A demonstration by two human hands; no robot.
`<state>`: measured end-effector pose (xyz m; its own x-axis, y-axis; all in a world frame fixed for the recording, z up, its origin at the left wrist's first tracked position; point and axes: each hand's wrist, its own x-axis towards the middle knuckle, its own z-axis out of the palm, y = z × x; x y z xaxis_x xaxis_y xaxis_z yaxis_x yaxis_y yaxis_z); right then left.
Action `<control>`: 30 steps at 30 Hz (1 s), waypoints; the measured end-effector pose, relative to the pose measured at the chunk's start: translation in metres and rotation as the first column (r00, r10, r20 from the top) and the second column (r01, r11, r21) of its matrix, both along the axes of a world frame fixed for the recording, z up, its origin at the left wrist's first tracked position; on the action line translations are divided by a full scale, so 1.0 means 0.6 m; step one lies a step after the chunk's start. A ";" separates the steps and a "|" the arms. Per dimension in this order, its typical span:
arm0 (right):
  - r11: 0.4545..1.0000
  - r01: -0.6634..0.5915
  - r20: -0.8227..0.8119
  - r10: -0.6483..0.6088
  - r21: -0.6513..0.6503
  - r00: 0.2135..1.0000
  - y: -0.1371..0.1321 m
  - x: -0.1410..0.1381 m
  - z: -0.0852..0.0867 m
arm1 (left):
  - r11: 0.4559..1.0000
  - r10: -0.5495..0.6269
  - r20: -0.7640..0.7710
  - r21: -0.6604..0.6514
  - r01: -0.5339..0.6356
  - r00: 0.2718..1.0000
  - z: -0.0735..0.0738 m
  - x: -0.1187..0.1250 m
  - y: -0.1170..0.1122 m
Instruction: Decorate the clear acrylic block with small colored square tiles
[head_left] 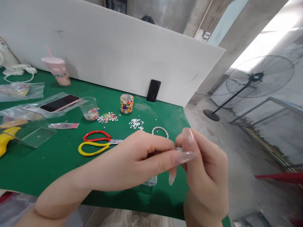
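Observation:
My left hand (142,159) and my right hand (205,167) meet above the front of the table, fingertips pinched together. A sliver of something small and pale (178,148) shows between them; the fingers hide most of it. Just beyond the hands lies a white ring (160,127). Scissors (94,154) with one red and one yellow handle rest left of them, blade tips behind my left hand. Below that hand, the edge of a flat, glassy-looking object (152,181) peeks out. Further back are loose white tile chips (136,124) and a small glass (127,105) covered with coloured mosaic tiles.
Coloured chips (107,118) lie beside a clear plastic cup (88,108) holding more. A phone (60,103), a pink tumbler (56,71) and a clear acrylic stand (38,132) are at left. Another dark phone (153,90) leans on the white partition (113,47). A fan (257,77) stands right.

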<state>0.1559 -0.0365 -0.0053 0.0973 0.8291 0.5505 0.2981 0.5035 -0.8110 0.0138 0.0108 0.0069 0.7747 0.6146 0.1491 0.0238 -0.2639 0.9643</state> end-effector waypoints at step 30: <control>0.890 -0.435 -0.003 0.439 -0.138 0.898 0.012 0.047 0.003 | 0.251 0.323 0.298 0.888 -0.385 0.898 -0.014 0.009 -0.011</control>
<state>0.1842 -0.0295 -0.0035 -0.3050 0.8493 0.4309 0.0954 0.4774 -0.8735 0.0192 0.0039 -0.0015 0.4912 0.2682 0.8288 0.3270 -0.9386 0.1099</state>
